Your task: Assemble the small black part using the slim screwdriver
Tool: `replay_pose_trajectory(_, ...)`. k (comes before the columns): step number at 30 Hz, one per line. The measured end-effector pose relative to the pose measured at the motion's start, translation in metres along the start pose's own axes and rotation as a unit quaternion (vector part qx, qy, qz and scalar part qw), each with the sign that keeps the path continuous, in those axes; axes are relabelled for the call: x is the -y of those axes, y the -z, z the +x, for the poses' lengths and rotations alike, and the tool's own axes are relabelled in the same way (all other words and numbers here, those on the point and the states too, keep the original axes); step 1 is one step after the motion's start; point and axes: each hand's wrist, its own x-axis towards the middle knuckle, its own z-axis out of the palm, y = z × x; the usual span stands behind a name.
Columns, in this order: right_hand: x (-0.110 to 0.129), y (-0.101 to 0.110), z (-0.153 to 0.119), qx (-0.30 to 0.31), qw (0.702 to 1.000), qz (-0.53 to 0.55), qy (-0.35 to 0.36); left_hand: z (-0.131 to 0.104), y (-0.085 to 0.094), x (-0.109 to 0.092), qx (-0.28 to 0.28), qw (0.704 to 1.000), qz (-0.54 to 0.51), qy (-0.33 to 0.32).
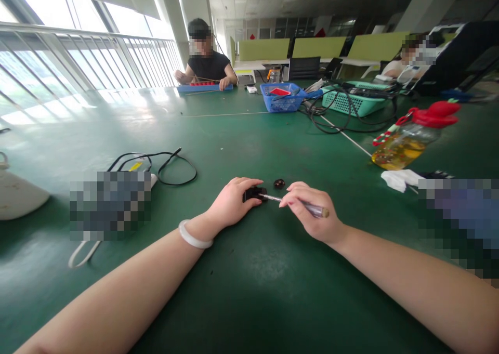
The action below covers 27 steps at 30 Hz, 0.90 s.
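My left hand [234, 200] is closed around a small black block-like part [253, 193] on the green table, thumb on the near side and fingers on the far side. In my right hand [312, 208] is a screwdriver [315, 209] with a clear purplish handle and a thin metal shaft. Its shaft points left, and the tip meets the black part; the exact contact point is too small to make out. Just beyond, between both hands, lies a small dark shiny piece [279, 183].
A black cable [177, 168] lies to the left. On the right stand a red-lidded bottle [405, 141] and a white tissue [401, 179]. Farther back are a blue basket [283, 102] and a green basket [351, 104] with cords. Across the table [218, 135] a person [210, 65] handles a blue tray.
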Motion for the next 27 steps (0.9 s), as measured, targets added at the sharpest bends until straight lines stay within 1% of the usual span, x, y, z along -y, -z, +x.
replay_pose_trajectory(2, -0.002, 0.002, 0.001, -0.062, 0.997, -0.017, -0.036, 0.0, 0.002, -0.002, -0.031, 1.0, 0.0, 0.005)
replay_pose_trajectory(3, -0.004, 0.002, 0.002, -0.083, 0.994, -0.025, -0.065, 0.001, 0.003, -0.003, -0.048, 0.999, 0.002, 0.009)
replay_pose_trajectory(6, -0.01, 0.002, 0.006, -0.115, 0.977, -0.025, -0.176, 0.002, 0.003, -0.001, -0.089, 0.995, 0.025, 0.033)
replay_pose_trajectory(9, -0.016, 0.002, 0.01, -0.15, 0.951, -0.036, -0.267, 0.002, 0.001, 0.004, -0.094, 0.99, 0.065, 0.081)
replay_pose_trajectory(12, -0.019, 0.003, 0.011, -0.168, 0.936, -0.054, -0.304, 0.001, -0.001, 0.008, -0.079, 0.982, 0.111, 0.132)
replay_pose_trajectory(14, -0.02, 0.003, 0.01, -0.162, 0.939, -0.035, -0.302, 0.001, -0.001, 0.008, -0.082, 0.979, 0.125, 0.142)
replay_pose_trajectory(16, -0.019, 0.002, 0.007, -0.155, 0.945, 0.007, -0.289, 0.001, 0.001, 0.004, -0.095, 0.982, 0.116, 0.118)
replay_pose_trajectory(19, -0.016, 0.001, 0.005, -0.162, 0.947, 0.062, -0.271, -0.001, 0.005, -0.005, -0.101, 0.991, 0.081, 0.028)
replay_pose_trajectory(20, -0.016, 0.001, 0.005, -0.17, 0.946, 0.067, -0.267, -0.001, 0.006, -0.009, -0.089, 0.994, 0.07, -0.009)
replay_pose_trajectory(23, -0.016, 0.001, 0.006, -0.187, 0.944, 0.062, -0.266, -0.004, 0.007, -0.018, -0.01, 0.994, 0.053, -0.1)
replay_pose_trajectory(25, -0.016, 0.001, 0.006, -0.188, 0.942, 0.059, -0.27, -0.004, 0.007, -0.02, 0.038, 0.989, 0.058, -0.134)
replay_pose_trajectory(27, -0.017, 0.001, 0.006, -0.183, 0.944, 0.059, -0.269, -0.004, 0.007, -0.02, 0.066, 0.985, 0.065, -0.148)
